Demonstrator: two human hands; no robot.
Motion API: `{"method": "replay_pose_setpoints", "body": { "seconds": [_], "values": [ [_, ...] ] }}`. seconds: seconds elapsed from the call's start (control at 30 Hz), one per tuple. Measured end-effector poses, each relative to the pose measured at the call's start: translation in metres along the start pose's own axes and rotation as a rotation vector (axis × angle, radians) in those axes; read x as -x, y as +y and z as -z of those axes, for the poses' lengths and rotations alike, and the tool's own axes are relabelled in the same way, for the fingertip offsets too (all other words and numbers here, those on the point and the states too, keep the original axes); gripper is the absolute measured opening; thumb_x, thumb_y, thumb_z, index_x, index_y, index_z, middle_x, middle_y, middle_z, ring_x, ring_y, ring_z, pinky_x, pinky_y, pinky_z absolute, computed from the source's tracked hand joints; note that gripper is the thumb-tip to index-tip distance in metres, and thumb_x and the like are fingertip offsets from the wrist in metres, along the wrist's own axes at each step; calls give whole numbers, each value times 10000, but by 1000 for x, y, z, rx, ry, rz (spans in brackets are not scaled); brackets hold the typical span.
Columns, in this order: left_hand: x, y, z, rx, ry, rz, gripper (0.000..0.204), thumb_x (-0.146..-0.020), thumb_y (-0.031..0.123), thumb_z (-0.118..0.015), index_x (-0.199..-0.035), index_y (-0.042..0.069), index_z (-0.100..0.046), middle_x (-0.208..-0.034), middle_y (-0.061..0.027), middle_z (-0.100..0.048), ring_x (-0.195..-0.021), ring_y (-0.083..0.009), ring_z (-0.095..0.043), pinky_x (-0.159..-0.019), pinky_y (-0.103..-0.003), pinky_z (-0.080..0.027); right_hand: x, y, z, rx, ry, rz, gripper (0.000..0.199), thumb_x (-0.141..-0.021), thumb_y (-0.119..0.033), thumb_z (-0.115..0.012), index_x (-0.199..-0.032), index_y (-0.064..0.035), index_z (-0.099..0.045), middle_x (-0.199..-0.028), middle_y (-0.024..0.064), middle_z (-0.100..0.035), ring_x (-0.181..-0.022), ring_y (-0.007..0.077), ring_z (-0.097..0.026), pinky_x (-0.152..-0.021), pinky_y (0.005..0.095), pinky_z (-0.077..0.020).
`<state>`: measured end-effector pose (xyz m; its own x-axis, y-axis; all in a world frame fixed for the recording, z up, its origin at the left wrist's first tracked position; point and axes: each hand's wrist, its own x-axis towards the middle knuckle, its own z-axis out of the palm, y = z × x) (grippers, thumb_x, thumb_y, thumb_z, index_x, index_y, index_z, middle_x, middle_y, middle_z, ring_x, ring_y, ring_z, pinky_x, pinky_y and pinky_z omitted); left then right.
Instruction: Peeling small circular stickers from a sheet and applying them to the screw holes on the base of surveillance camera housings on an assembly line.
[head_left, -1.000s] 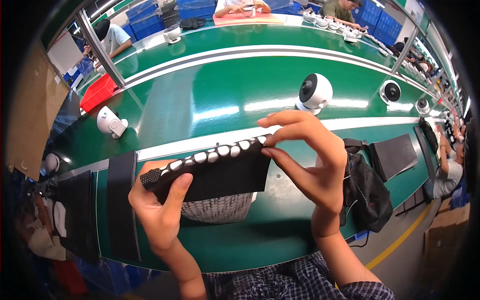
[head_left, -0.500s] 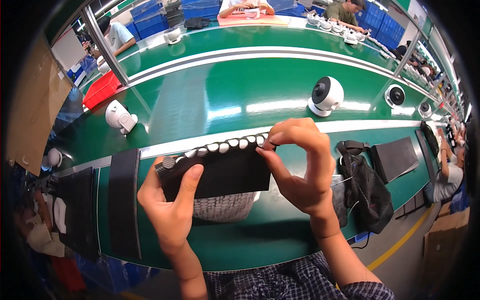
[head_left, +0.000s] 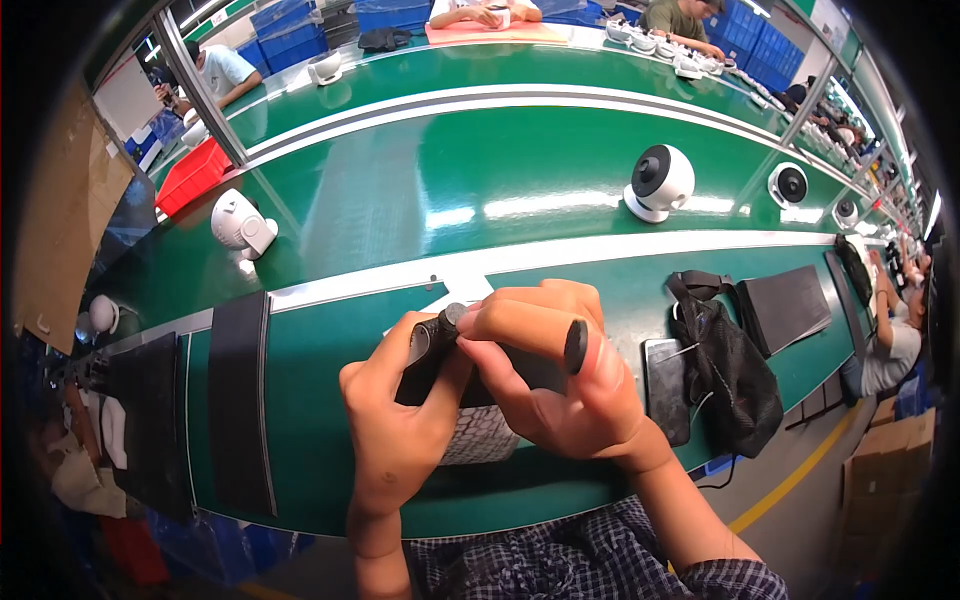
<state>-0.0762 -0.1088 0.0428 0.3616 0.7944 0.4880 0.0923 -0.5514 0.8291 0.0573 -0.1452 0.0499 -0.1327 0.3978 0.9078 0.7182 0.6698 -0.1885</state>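
Both hands meet in front of me above the green bench. My left hand (head_left: 400, 420) is closed round a black sheet (head_left: 418, 372), which is now curled and partly hidden by the fingers. At the sheet's upper edge sits a small dark grey round pad (head_left: 456, 314). My right hand (head_left: 570, 390) pinches at this pad with thumb and forefinger. A black oval pad (head_left: 576, 347) rests on a finger of that hand. Below the hands lies a grey-and-white scale-patterned thing (head_left: 480, 436), its kind unclear. White paper (head_left: 470, 289) shows behind the fingers.
White ball-shaped cameras (head_left: 660, 183) stand on the green conveyor (head_left: 400, 190) beyond the bench. To the right are a phone (head_left: 667, 390), a black mesh bag (head_left: 735, 375) and black sheets (head_left: 785, 308). A long black strip (head_left: 240, 400) lies left. Co-workers sit across the line.
Both hands have come together. The black sheet, held out flat with a row of white dots along its edge, is now curled. A black oval pad now shows on a right finger.
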Motion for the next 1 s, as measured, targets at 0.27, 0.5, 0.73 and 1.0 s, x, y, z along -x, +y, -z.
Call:
{"method": "replay_pose_setpoints", "body": {
  "seconds": [0.27, 0.5, 0.73, 1.0],
  "values": [
    [-1, 0, -1, -23, -2, 9, 139, -777, 5, -634, -897, -9, -564, -699, -128, -603, -618, -174, -636, -568, -268, -456, 6, 0, 2, -66, -1, -110, 1061, -695, 176, -625, -1393, -174, 93, -993, 154, -511, -761, 205, -580, -686, 330, -497],
    [-1, -4, 3, -44, -11, 6, 137, -786, 31, -632, -897, -14, -567, -686, -142, -602, -581, -220, -623, -553, -280, -450, 9, 2, -6, -173, 133, -59, 865, -665, 174, -620, -1360, -50, -156, -1086, 199, -460, -830, 235, -567, -703, 326, -497],
    [0, 3, 11, -62, -114, 12, 155, -794, 68, -630, -907, -21, -573, -688, -212, -581, -646, -361, -616, -535, -322, -451, -6, -4, -9, -396, 188, -128, 1003, -679, 164, -614, -1429, -100, -3, -1215, 215, -405, -913, 255, -576, -752, 348, -528],
    [-8, 1, 24, -119, -139, 2, 157, -810, 92, -615, -909, -23, -573, -752, -230, -590, -742, -426, -557, -590, -350, -464, -13, -14, -7, -474, 44, -327, 1097, -680, 151, -645, -1443, -192, 64, -1225, 180, -409, -855, 161, -509, -764, 312, -498]
  ]
}}
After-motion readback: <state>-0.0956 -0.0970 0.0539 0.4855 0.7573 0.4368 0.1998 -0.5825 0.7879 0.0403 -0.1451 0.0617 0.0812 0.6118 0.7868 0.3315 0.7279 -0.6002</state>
